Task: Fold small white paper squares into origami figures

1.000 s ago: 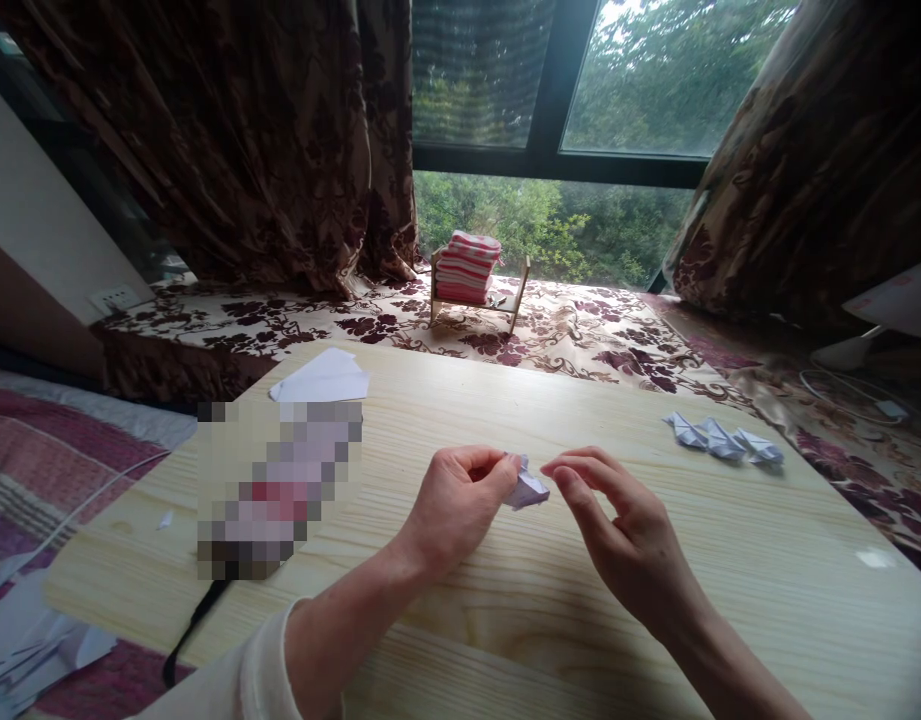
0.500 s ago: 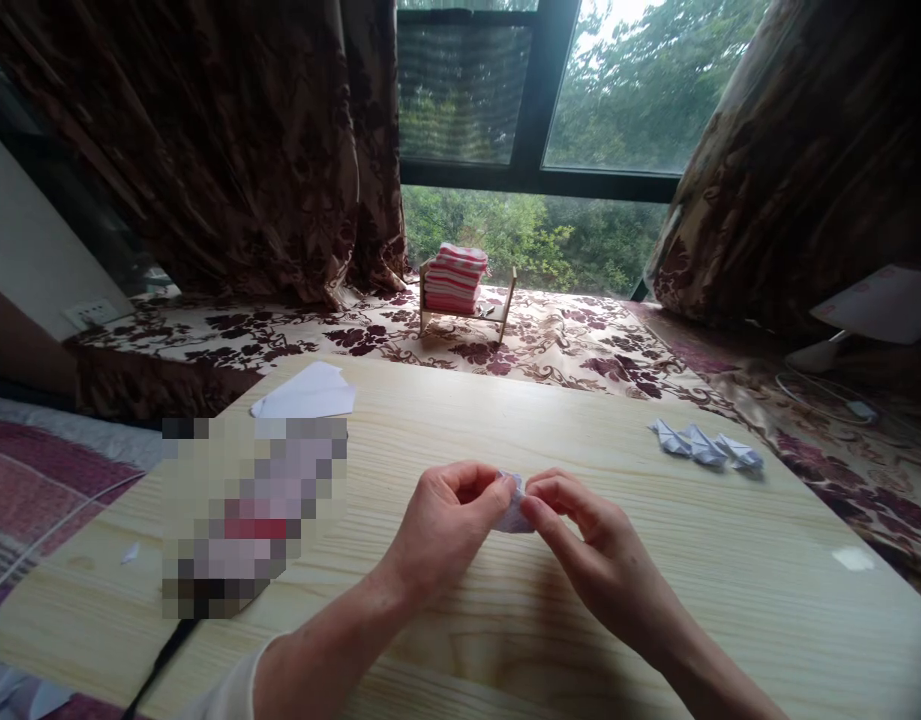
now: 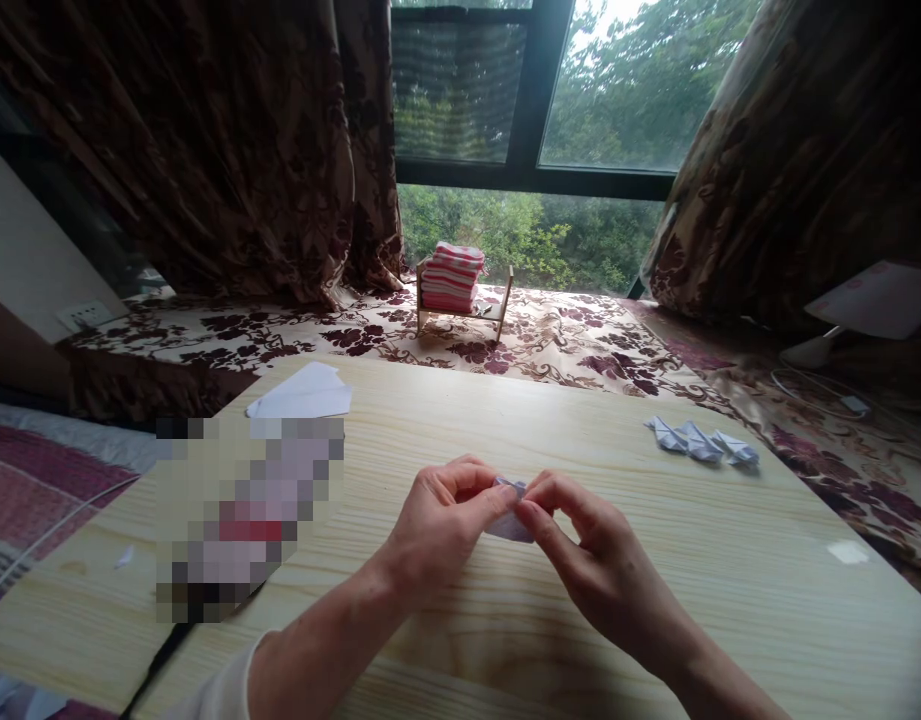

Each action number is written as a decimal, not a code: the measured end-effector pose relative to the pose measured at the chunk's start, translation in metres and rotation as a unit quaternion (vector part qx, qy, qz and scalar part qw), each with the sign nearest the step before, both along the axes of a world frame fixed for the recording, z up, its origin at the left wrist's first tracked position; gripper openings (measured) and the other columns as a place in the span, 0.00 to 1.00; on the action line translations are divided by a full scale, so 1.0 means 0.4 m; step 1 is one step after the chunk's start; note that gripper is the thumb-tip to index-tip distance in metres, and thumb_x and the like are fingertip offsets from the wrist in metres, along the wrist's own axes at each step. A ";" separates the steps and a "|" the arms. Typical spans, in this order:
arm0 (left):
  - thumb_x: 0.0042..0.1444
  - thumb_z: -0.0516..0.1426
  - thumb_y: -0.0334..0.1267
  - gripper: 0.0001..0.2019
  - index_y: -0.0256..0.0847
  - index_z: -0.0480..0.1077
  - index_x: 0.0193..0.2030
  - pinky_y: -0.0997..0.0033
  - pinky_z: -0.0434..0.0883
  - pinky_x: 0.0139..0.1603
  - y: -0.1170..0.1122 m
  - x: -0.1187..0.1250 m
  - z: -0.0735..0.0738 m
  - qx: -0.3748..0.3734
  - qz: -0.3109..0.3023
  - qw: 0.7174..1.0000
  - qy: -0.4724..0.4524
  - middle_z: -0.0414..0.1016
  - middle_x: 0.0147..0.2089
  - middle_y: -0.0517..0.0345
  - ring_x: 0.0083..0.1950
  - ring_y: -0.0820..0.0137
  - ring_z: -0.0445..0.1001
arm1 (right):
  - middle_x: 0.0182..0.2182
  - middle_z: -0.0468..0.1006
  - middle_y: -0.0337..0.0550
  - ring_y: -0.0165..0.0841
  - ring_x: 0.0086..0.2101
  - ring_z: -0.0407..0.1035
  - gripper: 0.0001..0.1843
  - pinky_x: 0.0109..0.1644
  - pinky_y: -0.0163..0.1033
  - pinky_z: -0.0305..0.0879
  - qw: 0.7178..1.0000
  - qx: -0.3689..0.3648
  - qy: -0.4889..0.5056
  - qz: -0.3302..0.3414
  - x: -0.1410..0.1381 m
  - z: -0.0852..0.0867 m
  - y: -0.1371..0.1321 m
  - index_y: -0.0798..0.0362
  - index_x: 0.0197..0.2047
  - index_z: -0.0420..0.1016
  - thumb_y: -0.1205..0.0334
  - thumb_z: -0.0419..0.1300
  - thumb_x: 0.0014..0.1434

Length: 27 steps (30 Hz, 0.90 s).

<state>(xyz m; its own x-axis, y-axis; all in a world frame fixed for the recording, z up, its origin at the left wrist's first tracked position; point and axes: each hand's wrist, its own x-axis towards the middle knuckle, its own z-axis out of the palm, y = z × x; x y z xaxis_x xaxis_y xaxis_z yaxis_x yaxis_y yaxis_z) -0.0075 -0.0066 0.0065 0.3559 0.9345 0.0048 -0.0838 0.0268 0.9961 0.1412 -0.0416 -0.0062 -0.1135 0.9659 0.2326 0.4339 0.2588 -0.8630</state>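
A small piece of folded white paper (image 3: 509, 526) is held above the middle of the wooden table (image 3: 460, 630). My left hand (image 3: 445, 515) pinches its left side between thumb and fingers. From the right, my right hand (image 3: 580, 525) grips the paper's other edge, its thumb and index fingertip pressed together close to my left thumb. Much of the paper is hidden behind the fingers, so its exact folds cannot be made out. Several folded paper shapes (image 3: 701, 442) stand in a row at the table's right rear.
Flat white paper sheets (image 3: 302, 392) lie at the back left. A blurred-out object (image 3: 250, 520) with a black cable rests in front of them. Beyond the table, a small wooden rack (image 3: 464, 313) holds folded striped cloths (image 3: 452, 278). A lamp (image 3: 876, 300) stands at the right.
The paper between my fingers has turned slightly, and its lower part now shows wider beneath my left thumb. Both hands have drawn a little closer. The view has shifted slightly.
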 end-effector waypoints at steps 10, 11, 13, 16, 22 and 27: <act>0.45 0.64 0.37 0.08 0.33 0.76 0.26 0.74 0.66 0.38 0.005 0.005 -0.004 -0.110 0.054 0.989 -0.081 0.76 0.27 0.56 0.32 0.73 0.69 | 0.29 0.71 0.39 0.31 0.33 0.65 0.18 0.38 0.35 0.60 0.999 -0.024 0.015 -0.043 0.039 -0.007 0.014 0.51 0.32 0.69 0.51 0.47 0.65; 0.45 0.64 0.37 0.08 0.33 0.77 0.27 0.74 0.66 0.38 0.006 0.004 -0.004 -0.113 0.058 0.988 -0.085 0.77 0.28 0.55 0.32 0.73 0.70 | 0.29 0.70 0.38 0.31 0.33 0.64 0.17 0.38 0.35 0.60 0.999 -0.025 0.012 -0.038 0.038 -0.005 0.013 0.51 0.32 0.69 0.51 0.47 0.64; 0.45 0.64 0.38 0.08 0.33 0.77 0.27 0.74 0.66 0.39 0.007 0.004 -0.003 -0.115 0.055 0.987 -0.093 0.77 0.28 0.56 0.32 0.73 0.70 | 0.27 0.68 0.37 0.31 0.31 0.63 0.15 0.36 0.36 0.59 0.999 -0.023 0.007 -0.028 0.030 -0.004 0.011 0.51 0.31 0.67 0.52 0.49 0.64; 0.45 0.64 0.38 0.08 0.33 0.76 0.27 0.75 0.65 0.37 0.004 0.006 -0.004 -0.112 0.035 0.990 -0.084 0.77 0.27 0.56 0.31 0.73 0.69 | 0.27 0.67 0.37 0.31 0.30 0.62 0.13 0.34 0.36 0.58 1.000 -0.014 0.004 -0.023 0.018 -0.003 0.007 0.52 0.30 0.66 0.54 0.50 0.63; 0.43 0.62 0.36 0.06 0.34 0.73 0.23 0.76 0.61 0.33 0.010 0.002 -0.006 -0.112 0.008 0.993 -0.021 0.71 0.23 0.61 0.28 0.76 0.65 | 0.27 0.67 0.38 0.31 0.30 0.63 0.12 0.35 0.37 0.59 1.000 -0.019 -0.023 0.005 0.034 0.003 0.009 0.52 0.29 0.65 0.58 0.51 0.62; 0.45 0.58 0.35 0.07 0.35 0.74 0.21 0.75 0.56 0.28 0.018 -0.008 -0.003 -0.075 -0.035 0.992 0.093 0.67 0.20 0.63 0.25 0.76 0.60 | 0.27 0.69 0.39 0.32 0.31 0.65 0.11 0.36 0.37 0.60 0.998 -0.004 -0.054 0.029 0.053 0.008 0.015 0.53 0.28 0.67 0.60 0.51 0.62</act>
<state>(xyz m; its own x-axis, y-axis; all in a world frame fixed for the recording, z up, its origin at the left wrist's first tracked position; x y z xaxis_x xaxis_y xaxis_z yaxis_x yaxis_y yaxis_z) -0.0108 0.0005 0.0051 0.4022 0.8926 -0.2037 0.1089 0.1742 0.9787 0.1622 -0.0357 -0.0031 -0.1925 0.9591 0.2074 0.5098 0.2783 -0.8140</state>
